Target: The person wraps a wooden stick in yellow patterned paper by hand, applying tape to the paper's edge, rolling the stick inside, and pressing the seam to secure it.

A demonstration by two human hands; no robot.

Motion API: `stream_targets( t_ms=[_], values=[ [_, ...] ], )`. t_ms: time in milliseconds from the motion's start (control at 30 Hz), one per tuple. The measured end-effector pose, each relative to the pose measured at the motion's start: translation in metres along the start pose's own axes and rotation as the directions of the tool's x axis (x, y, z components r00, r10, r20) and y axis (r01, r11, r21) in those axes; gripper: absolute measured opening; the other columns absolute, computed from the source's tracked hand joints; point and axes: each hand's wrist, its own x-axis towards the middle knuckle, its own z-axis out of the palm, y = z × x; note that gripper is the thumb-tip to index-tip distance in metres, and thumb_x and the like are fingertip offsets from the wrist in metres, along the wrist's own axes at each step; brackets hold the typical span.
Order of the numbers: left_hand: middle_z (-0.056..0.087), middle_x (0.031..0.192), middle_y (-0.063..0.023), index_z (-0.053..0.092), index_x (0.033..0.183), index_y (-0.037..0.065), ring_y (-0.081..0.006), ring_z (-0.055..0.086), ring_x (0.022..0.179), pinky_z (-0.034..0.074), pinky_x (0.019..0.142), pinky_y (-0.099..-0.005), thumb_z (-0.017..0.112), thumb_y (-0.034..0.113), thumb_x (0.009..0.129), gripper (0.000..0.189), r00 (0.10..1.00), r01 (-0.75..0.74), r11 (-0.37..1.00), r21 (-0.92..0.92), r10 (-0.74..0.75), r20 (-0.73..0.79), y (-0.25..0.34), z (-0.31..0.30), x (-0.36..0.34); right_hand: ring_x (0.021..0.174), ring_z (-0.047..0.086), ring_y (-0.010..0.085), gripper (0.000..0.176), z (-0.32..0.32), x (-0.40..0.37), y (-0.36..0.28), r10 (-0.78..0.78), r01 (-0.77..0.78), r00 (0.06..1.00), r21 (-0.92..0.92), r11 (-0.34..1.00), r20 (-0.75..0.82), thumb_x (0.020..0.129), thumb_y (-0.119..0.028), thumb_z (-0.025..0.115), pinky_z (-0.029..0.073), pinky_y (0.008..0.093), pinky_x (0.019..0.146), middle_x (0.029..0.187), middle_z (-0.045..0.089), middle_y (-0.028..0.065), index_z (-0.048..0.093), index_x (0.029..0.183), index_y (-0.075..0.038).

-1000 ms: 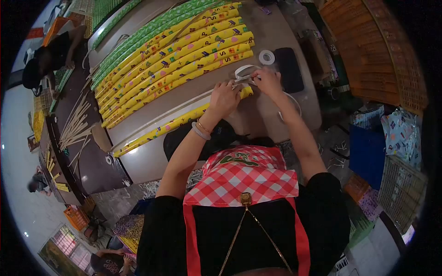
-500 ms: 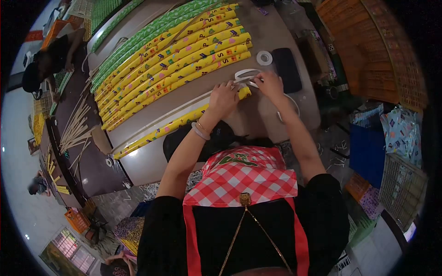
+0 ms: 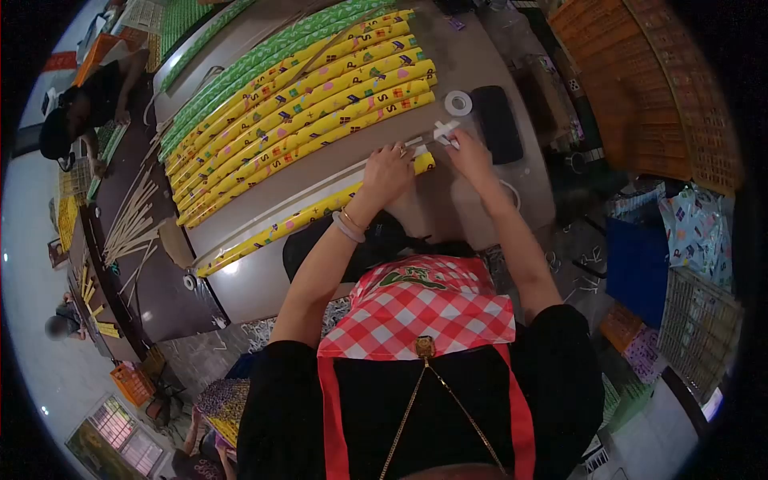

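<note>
My left hand (image 3: 388, 172) lies over one end of a yellow printed wrapping paper roll (image 3: 320, 210), its fingertips closed down on a long pale strip (image 3: 312, 186) beside that roll. Just past the roll's end, my right hand (image 3: 472, 158) is closed around a short white strip (image 3: 445, 133), crossed or folded over itself. A white tape roll (image 3: 458, 102) and a dark flat case (image 3: 496, 124) rest beyond my right hand. What exactly sits under my left fingers is partly hidden.
Several yellow rolls (image 3: 304, 112) and green rolls (image 3: 280, 48) lie side by side on the table (image 3: 472, 48). Black fabric (image 3: 320, 248) is at the near edge. Orange crates (image 3: 624, 88) stand right. Another person (image 3: 96, 108) is at the left, near thin sticks (image 3: 132, 220).
The white loop by my right hand has become a smaller crossed shape. My right hand has shifted slightly down; my left hand has stayed almost in place.
</note>
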Motion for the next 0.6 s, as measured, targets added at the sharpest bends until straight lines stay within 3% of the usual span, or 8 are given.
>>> stream_targets(
  t_ms=[200,267,400,467,500,533,600],
  values=[
    [0.054,0.106,-0.0121,0.055,0.112,0.011,-0.0277,0.054,0.089,0.045,0.078,-0.0393,0.043,0.022,0.085,0.032,1.0,0.012,0.999,-0.034,-0.012,-0.012,-0.001,0.001,0.0,0.085,0.056,0.0343,0.022,-0.026,-0.035,0.006,0.003,-0.016,0.976,-0.059,0.998,-0.216,0.08,-0.016,0.054,0.045,0.0417,0.07,0.094,0.058,0.0161,0.053,0.099,-0.006],
    [0.053,0.106,-0.0134,0.053,0.114,0.011,-0.0282,0.054,0.089,0.045,0.077,-0.0399,0.044,0.022,0.084,0.033,0.999,-0.005,0.999,-0.033,0.004,-0.032,-0.003,0.004,0.0,0.08,0.056,0.0365,0.024,-0.056,-0.062,0.0,0.221,-0.223,0.975,0.199,0.954,0.034,0.081,-0.018,0.053,0.045,0.0422,0.068,0.088,0.058,0.0192,0.054,0.099,-0.003],
    [0.055,0.102,-0.0133,0.052,0.114,0.011,-0.029,0.055,0.089,0.046,0.076,-0.0399,0.045,0.02,0.084,0.033,0.999,0.049,0.997,-0.066,-0.05,-0.015,0.001,-0.009,-0.003,0.076,0.057,0.038,0.028,-0.086,-0.126,0.051,0.326,-0.306,0.937,-0.157,0.939,0.126,0.078,-0.024,0.056,0.044,0.0442,0.064,0.081,0.059,0.0224,0.059,0.087,0.003],
    [0.058,0.096,-0.0124,0.052,0.114,0.01,-0.031,0.056,0.083,0.047,0.073,-0.0405,0.049,0.02,0.082,0.033,0.964,0.225,0.97,-0.094,-0.208,0.165,0.0,-0.014,-0.006,0.078,0.057,0.0364,0.03,-0.106,-0.162,0.089,0.448,-0.364,0.857,-0.315,0.876,0.256,0.077,-0.026,0.057,0.045,0.0433,0.066,0.082,0.06,0.0215,0.06,0.085,0.002],
    [0.059,0.091,-0.0127,0.052,0.112,0.008,-0.0328,0.057,0.078,0.047,0.068,-0.0408,0.051,0.016,0.081,0.031,0.976,0.215,0.93,-0.299,-0.211,0.045,-0.004,-0.014,-0.014,0.078,0.058,0.0358,0.031,-0.106,-0.186,0.134,0.467,-0.372,0.839,-0.332,0.867,0.28,0.077,-0.028,0.058,0.046,0.0429,0.067,0.083,0.06,0.0207,0.061,0.086,0.002],
    [0.059,0.091,-0.0127,0.052,0.112,0.008,-0.0328,0.057,0.078,0.047,0.068,-0.0408,0.051,0.016,0.081,0.031,0.975,0.219,0.928,-0.3,-0.215,0.047,-0.012,-0.011,-0.021,0.078,0.058,0.0352,0.032,-0.103,-0.209,0.169,0.488,-0.381,0.819,-0.348,0.856,0.302,0.077,-0.029,0.058,0.046,0.0424,0.068,0.084,0.061,0.02,0.061,0.086,0.002],
    [0.059,0.092,-0.0151,0.055,0.107,0.005,-0.0338,0.057,0.08,0.046,0.067,-0.0404,0.052,0.011,0.082,0.026,0.945,0.266,0.838,-0.476,-0.324,-0.041,-0.027,-0.003,-0.032,0.089,0.057,0.0352,0.036,-0.11,-0.244,0.178,0.641,-0.48,0.748,-0.525,0.702,0.172,0.074,-0.034,0.057,0.045,0.0439,0.077,0.091,0.06,0.0202,0.062,0.095,-0.005]
  ],
)
